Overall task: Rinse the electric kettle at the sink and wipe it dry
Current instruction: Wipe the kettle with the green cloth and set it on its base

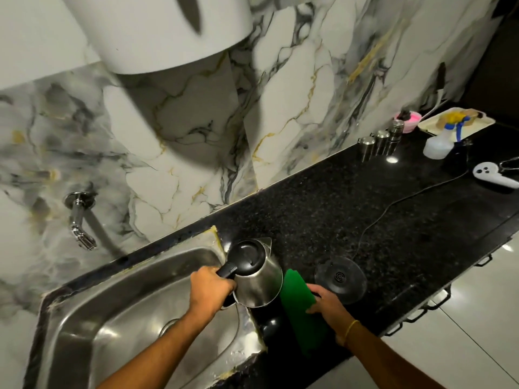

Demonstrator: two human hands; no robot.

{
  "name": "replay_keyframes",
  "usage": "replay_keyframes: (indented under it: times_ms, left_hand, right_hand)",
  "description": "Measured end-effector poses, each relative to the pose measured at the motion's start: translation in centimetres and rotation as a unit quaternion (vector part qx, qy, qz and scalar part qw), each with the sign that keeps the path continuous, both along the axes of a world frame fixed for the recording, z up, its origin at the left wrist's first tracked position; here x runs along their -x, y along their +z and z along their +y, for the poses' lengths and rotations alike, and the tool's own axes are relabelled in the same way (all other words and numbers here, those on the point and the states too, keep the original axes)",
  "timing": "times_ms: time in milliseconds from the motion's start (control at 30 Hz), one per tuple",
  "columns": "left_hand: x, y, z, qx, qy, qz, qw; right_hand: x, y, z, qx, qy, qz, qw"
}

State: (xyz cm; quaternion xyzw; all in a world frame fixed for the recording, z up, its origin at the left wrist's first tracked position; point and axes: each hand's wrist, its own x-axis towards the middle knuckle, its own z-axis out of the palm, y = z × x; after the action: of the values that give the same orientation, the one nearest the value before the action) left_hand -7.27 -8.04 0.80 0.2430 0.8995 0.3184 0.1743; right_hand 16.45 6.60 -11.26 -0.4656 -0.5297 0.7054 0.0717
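A steel electric kettle (259, 279) with a black lid and handle stands upright at the right rim of the steel sink (134, 299). My left hand (210, 287) is closed around its black handle. A green cloth (300, 304) lies on the black counter just right of the kettle, and my right hand (327, 301) grips its right edge. The kettle's black round base (341, 277) sits on the counter behind my right hand, its cord (393, 203) trailing to the back right. A chrome wall tap (80, 220) juts out above the sink's far left; no water is visible running.
On the black granite counter (323, 197), at the far right: three steel canisters (380, 141), a white spray bottle (441, 143), a cream tray (455, 122), a pink tub (410, 120) and a white controller (494, 176). A white cylinder (157, 32) hangs overhead. The counter's front edge drops to tiled floor.
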Motion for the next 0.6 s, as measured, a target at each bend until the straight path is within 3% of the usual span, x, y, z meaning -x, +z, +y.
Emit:
replay_keyframes:
  times_ms: [100, 200, 267, 400, 467, 600]
  left_hand:
    - [0.4, 1.7, 0.3, -0.004, 0.016, 0.01, 1.0]
    - [-0.2, 3.3, 1.6, -0.016, 0.033, 0.028, 0.999]
    - [-1.3, 3.9, 2.9, -0.028, 0.044, 0.025, 0.998]
    - [-4.5, 4.2, 6.3, -0.029, 0.021, 0.02, 0.999]
    - [-6.3, 3.7, 8.2, -0.008, 0.006, 0.018, 1.0]
    - [-9.8, 2.1, 11.5, -0.013, 0.007, -0.009, 1.0]
  right_hand:
    - [-0.2, -0.4, -0.7, -0.205, 0.119, -0.113, 0.965]
    - [-0.2, 2.2, -0.2, -0.31, 0.158, -0.205, 0.915]
    - [-0.1, 3.7, 1.2, -0.343, 0.15, -0.177, 0.91]
    - [-0.1, 6.3, 6.5, -0.313, 0.134, -0.017, 0.94]
    - [-0.3, 7.2, 10.1, -0.283, 0.172, 0.046, 0.942]
    - [-1.9, 8.0, 15.4, -0.241, 0.294, 0.069, 0.922]
